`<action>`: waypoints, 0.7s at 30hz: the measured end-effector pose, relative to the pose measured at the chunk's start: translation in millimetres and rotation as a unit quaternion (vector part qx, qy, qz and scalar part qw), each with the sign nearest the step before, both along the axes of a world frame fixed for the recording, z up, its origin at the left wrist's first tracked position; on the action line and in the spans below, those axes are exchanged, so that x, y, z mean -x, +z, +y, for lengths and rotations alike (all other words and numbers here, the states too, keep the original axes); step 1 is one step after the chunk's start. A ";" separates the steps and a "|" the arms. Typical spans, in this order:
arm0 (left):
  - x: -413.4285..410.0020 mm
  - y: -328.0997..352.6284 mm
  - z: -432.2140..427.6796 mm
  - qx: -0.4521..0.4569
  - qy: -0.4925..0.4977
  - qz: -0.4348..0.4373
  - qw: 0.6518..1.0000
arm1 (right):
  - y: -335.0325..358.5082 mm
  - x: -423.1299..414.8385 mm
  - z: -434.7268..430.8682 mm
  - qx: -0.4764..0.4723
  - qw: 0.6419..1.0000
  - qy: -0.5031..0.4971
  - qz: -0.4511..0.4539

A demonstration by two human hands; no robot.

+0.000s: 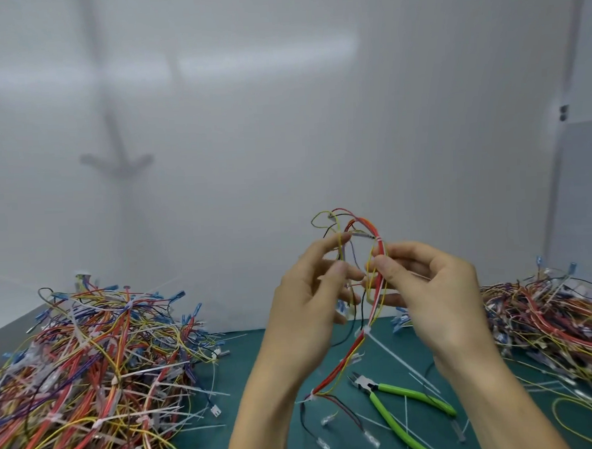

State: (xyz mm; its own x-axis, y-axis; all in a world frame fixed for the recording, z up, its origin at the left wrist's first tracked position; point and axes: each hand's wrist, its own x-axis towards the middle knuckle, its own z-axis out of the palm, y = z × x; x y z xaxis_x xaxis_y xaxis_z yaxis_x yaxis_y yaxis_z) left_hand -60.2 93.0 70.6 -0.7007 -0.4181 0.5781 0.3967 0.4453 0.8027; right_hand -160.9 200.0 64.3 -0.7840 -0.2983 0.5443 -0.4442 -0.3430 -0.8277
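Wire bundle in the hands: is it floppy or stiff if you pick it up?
Probably floppy: the wire bundle loops above the right hand and droops to the mat. Likely light, since fingers alone pinch it.

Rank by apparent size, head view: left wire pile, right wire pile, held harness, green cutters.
1. left wire pile
2. right wire pile, partly cropped
3. harness, nearer camera, so unsure
4. green cutters
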 end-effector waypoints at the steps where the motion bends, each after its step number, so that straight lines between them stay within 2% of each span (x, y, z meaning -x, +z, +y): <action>1: 2.2 -1.4 2.9 0.025 0.022 0.001 0.999 | -1.0 -1.3 -1.7 -0.015 1.000 0.009 0.011; 4: 6.2 -5.3 5.8 0.138 0.129 0.000 0.982 | -2.6 -4.2 -4.4 -0.051 0.997 0.013 0.048; 9: 3.7 -3.8 6.8 0.255 0.223 -0.007 0.941 | 0.3 -6.7 -2.0 -0.036 0.996 0.085 0.013; 14: 3.6 -3.1 7.9 0.231 0.251 0.025 0.940 | 4.8 -11.0 1.1 -0.045 0.983 0.180 -0.008; 17: 3.8 -3.6 3.0 0.162 0.221 0.040 0.961 | 5.0 -11.8 0.0 -0.062 0.985 0.163 0.014; 21: 0.6 0.7 1.0 0.193 0.164 0.020 0.967 | 3.7 -12.0 -2.4 -0.021 0.991 0.133 0.013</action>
